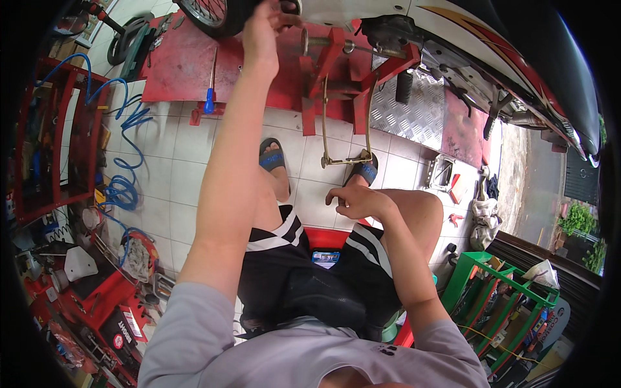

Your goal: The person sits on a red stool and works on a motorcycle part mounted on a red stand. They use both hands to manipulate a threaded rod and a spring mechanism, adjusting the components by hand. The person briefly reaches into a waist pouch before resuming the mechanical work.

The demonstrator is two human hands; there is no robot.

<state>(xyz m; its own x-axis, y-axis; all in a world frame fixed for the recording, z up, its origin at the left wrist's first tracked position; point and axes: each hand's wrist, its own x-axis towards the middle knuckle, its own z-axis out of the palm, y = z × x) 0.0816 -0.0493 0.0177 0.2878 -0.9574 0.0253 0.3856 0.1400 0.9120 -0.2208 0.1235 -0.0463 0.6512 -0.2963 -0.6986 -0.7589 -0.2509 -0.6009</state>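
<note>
My left hand (264,37) reaches far forward at the top edge, beside the motorcycle's front wheel (217,14). Its visible fingers are apart and slightly bent; whether they touch the bike is unclear, as the picture's edge cuts off what lies above. My right hand (358,202) hovers by my right knee, fingers loosely curled and apart, holding nothing. Between my hands and the motorcycle (453,39) stands a red wheel clamp (333,55) with a threaded screw. A thin brass-coloured metal bar frame (346,160) hangs down from it, its lower end by my right foot.
A blue-handled screwdriver (209,102) lies on the red lift platform (174,71). A coiled blue air hose (121,191) trails over the tiles beside a red rack (61,149). To the right are a metal bracket (441,172) and a green shelf (475,271).
</note>
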